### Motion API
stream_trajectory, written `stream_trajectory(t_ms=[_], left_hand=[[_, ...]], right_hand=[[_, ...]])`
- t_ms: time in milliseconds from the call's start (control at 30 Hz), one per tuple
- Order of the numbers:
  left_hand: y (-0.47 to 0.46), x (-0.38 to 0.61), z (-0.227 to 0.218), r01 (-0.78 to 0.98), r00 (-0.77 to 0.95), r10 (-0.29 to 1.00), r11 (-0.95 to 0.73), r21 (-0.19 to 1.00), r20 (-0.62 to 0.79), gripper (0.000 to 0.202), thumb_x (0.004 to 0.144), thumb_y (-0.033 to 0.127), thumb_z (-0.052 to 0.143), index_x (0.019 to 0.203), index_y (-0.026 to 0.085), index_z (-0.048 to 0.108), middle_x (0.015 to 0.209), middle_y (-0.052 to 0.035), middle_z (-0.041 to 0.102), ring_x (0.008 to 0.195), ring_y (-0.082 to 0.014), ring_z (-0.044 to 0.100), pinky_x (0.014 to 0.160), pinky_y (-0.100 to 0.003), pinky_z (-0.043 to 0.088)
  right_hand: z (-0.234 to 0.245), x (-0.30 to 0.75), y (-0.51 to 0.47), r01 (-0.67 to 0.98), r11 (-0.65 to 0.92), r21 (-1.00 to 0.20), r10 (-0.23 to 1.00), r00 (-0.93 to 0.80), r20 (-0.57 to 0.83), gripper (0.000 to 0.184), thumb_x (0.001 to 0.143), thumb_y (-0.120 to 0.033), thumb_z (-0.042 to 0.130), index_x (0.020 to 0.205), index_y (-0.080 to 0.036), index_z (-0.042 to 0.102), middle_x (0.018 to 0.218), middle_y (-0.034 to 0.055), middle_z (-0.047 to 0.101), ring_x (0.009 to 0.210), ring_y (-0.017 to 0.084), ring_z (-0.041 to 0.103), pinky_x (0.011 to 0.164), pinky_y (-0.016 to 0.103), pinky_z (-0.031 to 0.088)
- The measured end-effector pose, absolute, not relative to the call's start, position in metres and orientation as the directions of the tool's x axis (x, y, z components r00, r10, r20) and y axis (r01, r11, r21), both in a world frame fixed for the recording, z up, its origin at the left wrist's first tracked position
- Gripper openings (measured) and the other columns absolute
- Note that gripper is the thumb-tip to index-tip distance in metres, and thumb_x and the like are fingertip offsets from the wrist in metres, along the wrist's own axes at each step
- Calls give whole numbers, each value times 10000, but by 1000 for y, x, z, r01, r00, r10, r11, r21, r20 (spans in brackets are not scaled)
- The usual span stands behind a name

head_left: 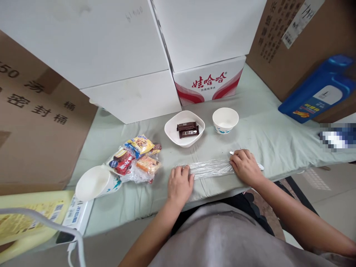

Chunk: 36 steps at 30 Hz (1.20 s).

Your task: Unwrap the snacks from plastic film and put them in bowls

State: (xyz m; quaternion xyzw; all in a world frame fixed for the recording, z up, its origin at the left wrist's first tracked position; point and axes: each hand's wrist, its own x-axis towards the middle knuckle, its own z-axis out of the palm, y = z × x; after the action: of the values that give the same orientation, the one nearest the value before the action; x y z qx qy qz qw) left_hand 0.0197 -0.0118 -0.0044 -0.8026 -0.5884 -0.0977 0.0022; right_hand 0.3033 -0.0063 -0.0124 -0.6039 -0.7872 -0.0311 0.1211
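A crumpled strip of clear plastic wrap (210, 168) lies across the pale green cloth near the front edge. My left hand (180, 184) rests curled on its left end. My right hand (245, 166) presses down on its right end, fingers bent over it. Behind the strip stands a white square bowl (172, 130) holding dark chocolate bars (188, 130). Beside that, to the right, is a white paper bowl (225, 119) with nothing in it.
A clear bag of packaged snacks (136, 158) lies left of my hands, with a tipped paper cup (96, 182) beside it. White boxes (116, 55) and brown cartons (33, 122) wall the back and left. A blue jug (319, 91) leans at right.
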Motion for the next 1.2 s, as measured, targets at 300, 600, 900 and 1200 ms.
stream_trajectory(t_ms=[300, 600, 900, 1200], left_hand=[[-19, 25, 7, 850, 341, 881, -438, 292, 329, 253, 908, 226, 503, 1117, 178, 637, 1070, -129, 611, 987, -273, 562, 855, -437, 489], [-40, 61, -10, 457, 630, 632, -772, 442, 451, 382, 928, 376, 499, 1221, 138, 555, 1035, -135, 675, 986, -267, 623, 874, -434, 512], [-43, 47, 10, 261, 551, 813, -383, 886, 189, 206, 949, 289, 462, 945, 190, 643, 784, -34, 711, 676, -141, 654, 643, -257, 515], [-25, 9, -6, 703, 118, 943, -300, 644, 311, 157, 890, 280, 538, 767, 193, 581, 742, -36, 612, 767, -193, 583, 720, -327, 491]], right_hand=[[1, 296, -19, 820, 326, -470, 941, -232, 248, 168, 963, -238, 400, 885, -209, 546, 927, 86, 655, 880, 223, 609, 777, 375, 502], [20, 263, -57, 294, -57, -954, 950, -278, -142, 272, 898, -385, 537, 1108, -224, 477, 885, 20, 611, 633, 127, 577, 544, 253, 498], [18, 266, -33, 431, 441, -787, 798, -589, 124, 352, 840, -65, 408, 1078, -203, 628, 1086, 84, 641, 1066, 215, 542, 921, 400, 480], [5, 240, -37, 550, 481, -683, 804, -588, 93, 96, 900, -226, 564, 886, -184, 649, 1029, 70, 646, 994, 214, 510, 908, 384, 459]])
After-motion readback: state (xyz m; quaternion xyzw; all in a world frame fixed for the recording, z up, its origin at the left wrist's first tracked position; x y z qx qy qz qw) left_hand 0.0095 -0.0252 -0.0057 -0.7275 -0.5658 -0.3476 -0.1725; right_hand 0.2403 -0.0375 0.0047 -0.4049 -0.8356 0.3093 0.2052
